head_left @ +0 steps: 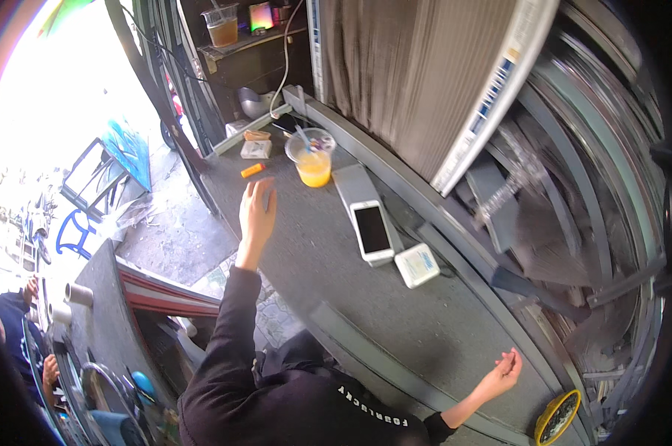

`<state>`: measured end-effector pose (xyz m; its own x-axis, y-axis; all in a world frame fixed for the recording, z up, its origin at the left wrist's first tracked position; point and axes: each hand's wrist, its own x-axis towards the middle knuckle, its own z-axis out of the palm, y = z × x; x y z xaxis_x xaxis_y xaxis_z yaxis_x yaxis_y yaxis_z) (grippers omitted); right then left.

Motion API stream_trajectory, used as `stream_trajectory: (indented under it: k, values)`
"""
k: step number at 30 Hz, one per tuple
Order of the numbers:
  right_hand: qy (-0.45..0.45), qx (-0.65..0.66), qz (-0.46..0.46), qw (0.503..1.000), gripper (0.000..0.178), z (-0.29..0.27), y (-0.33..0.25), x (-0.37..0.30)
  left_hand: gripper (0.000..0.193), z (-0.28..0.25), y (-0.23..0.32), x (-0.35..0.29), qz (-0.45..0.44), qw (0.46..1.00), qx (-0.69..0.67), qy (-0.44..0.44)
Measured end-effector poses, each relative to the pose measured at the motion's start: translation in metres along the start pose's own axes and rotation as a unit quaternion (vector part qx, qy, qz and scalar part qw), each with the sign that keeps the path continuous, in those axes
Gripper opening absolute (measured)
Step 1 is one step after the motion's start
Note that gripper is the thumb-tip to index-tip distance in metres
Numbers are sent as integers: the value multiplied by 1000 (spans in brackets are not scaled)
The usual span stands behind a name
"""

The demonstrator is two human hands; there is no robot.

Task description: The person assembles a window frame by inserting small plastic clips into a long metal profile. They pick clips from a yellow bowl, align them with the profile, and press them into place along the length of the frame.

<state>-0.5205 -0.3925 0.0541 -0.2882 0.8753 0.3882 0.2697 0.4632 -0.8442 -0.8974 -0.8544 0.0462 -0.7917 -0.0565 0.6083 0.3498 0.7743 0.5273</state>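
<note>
My left hand [257, 215] reaches over the grey worktable [291, 245], its fingers stretched out and holding nothing that I see. Just beyond its fingertips lies an orange lighter [253, 170]. My right hand [502, 376] hovers near the table's right side with fingers bunched together; whatever is in them, if anything, is too small to make out. Close to it, at the lower right, a yellow bowl [572, 407] holds small dark and silvery pieces, perhaps screws. A white phone [372, 229] with a dark screen rests on a long grey box [351, 186], beside a white square case [418, 265].
Behind the lighter sit a small white pack [256, 149] and a plastic cup of orange drink [315, 171] with a straw. Bent metal profiles [574, 149] are stacked at the right. At left stands another workbench [109, 320]; a person's hand [50, 369] shows beyond it.
</note>
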Motion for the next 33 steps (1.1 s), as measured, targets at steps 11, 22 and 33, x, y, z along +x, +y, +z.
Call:
stream_trajectory:
  k: [11, 22, 33]
  values:
    - [-73, -57, 12, 996, 20, 110, -105, -59, 79, 169, -146, 173, 29, 983, 165, -79]
    - [-92, -175, 27, 980, 18, 123, -56, -64, 86, 130, -116, 168, -9, 996, 86, -29]
    - [-142, -222, 23, 964, 21, 124, -45, -77, 57, 132, -130, 141, 19, 995, 28, 97]
